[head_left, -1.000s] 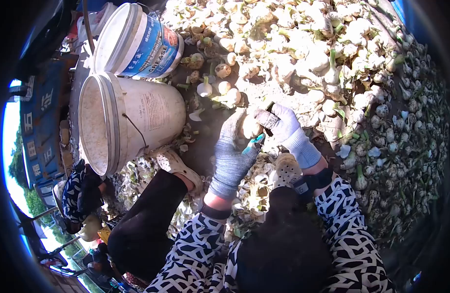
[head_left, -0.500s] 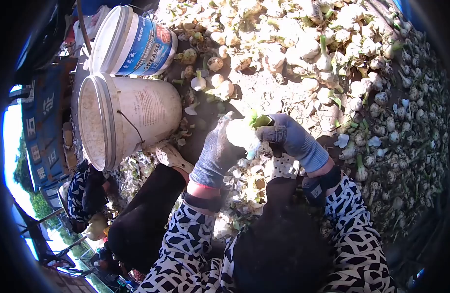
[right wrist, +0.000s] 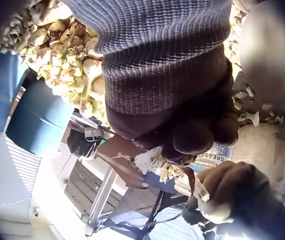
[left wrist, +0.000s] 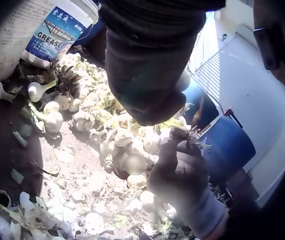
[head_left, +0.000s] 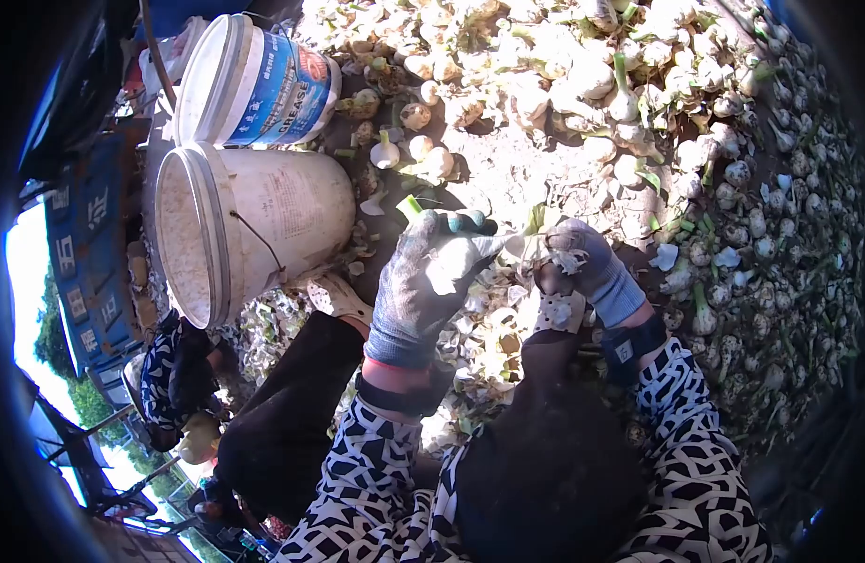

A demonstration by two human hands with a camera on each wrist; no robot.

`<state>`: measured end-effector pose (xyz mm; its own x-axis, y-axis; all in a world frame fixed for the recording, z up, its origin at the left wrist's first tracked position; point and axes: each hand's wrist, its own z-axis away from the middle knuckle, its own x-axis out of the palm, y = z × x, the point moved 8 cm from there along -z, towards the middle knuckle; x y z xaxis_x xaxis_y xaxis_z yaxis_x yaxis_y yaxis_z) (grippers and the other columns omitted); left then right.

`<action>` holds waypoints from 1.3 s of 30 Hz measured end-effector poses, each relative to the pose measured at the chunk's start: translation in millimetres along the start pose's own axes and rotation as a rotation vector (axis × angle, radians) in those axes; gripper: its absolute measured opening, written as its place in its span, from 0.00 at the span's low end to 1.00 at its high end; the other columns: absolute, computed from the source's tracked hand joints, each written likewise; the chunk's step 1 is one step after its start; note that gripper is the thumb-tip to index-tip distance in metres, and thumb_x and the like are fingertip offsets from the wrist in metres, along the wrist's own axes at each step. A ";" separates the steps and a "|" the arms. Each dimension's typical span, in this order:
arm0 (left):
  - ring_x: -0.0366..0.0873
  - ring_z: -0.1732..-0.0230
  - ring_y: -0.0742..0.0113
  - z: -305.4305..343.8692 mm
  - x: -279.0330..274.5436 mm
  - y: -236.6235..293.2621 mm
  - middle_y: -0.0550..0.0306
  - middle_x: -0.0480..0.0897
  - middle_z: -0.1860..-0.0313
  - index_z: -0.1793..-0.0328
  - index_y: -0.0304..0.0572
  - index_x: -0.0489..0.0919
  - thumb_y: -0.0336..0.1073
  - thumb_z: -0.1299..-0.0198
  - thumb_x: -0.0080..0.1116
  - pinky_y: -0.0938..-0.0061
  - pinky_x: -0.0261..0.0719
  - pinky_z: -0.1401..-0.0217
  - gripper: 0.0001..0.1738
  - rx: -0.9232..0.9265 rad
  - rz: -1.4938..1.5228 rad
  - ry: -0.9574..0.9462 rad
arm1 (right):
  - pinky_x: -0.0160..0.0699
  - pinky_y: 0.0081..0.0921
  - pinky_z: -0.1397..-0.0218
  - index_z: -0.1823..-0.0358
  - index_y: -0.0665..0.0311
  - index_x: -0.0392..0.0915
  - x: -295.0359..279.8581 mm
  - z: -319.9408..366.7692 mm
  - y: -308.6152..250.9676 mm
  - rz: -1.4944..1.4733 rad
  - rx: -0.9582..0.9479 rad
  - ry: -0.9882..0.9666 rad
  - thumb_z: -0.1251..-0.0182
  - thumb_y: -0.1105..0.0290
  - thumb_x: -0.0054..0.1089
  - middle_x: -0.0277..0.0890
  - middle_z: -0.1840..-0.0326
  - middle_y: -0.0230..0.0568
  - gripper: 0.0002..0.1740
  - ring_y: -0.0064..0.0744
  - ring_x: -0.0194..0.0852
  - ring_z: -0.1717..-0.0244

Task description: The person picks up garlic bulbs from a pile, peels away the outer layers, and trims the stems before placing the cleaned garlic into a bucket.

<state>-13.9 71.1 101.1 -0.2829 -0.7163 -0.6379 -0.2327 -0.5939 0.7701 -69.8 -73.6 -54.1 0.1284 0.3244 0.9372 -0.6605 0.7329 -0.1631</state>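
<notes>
My gloved left hand [head_left: 409, 291] grips a white garlic bulb [head_left: 449, 270] in front of me; a cut green stem [head_left: 410, 207] sticks out past its fingers. The same bulb [right wrist: 216, 210] shows pale between the left fingers in the right wrist view. Close beside it, my gloved right hand [head_left: 590, 267] pinches a strip of papery garlic skin [head_left: 531, 246]. In the right wrist view this skin [right wrist: 151, 162] hangs frayed from the curled right fingertips. The left hand [left wrist: 147, 85] is dark in its own wrist view and hides the bulb there.
A large heap of garlic bulbs [head_left: 582, 84] spreads ahead, with more bulbs [head_left: 761, 272] in shade to the right. An uncovered white bucket [head_left: 263, 225] and a grease bucket [head_left: 282, 89] lie to the left. Peelings [head_left: 489, 342] cover the ground between my shoes. Another person [head_left: 179, 375] is at far left.
The hands held the bulb together earlier; now the right hand has drawn off to the right with skin in its fingers. The bulb has turned within the left hand, its green stem now pointing up-left.
</notes>
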 end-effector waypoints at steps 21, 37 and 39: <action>0.76 0.44 0.55 10.7 32.1 -74.6 0.46 0.75 0.44 0.43 0.37 0.69 0.43 0.34 0.49 0.71 0.81 0.49 0.20 -0.751 2.027 0.234 | 0.70 0.37 0.78 0.63 0.58 0.77 177.1 -33.7 -31.2 2.243 -0.935 0.048 0.47 0.62 0.57 0.69 0.81 0.37 0.12 0.42 0.72 0.81; 0.57 0.27 0.50 7.0 -183.5 -32.6 0.39 0.61 0.28 0.28 0.23 0.53 0.41 0.34 0.40 0.53 0.57 0.26 0.34 0.154 1.748 0.522 | 0.78 0.40 0.54 0.37 0.57 0.68 55.6 -84.8 4.0 2.684 -0.764 0.119 0.45 0.66 0.55 0.78 0.54 0.45 0.30 0.52 0.79 0.57; 0.56 0.26 0.48 14.8 -180.6 -37.0 0.36 0.57 0.27 0.27 0.26 0.52 0.53 0.36 0.44 0.53 0.56 0.26 0.41 0.037 1.679 0.578 | 0.78 0.41 0.54 0.35 0.57 0.65 63.2 -128.7 -8.2 2.618 -0.804 0.215 0.44 0.66 0.55 0.78 0.53 0.46 0.31 0.53 0.79 0.56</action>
<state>32.0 227.9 187.8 0.1148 -0.5168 0.8484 -0.0866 0.8456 0.5268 38.9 17.9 -33.2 0.1092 0.3288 -0.9381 0.5265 -0.8196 -0.2259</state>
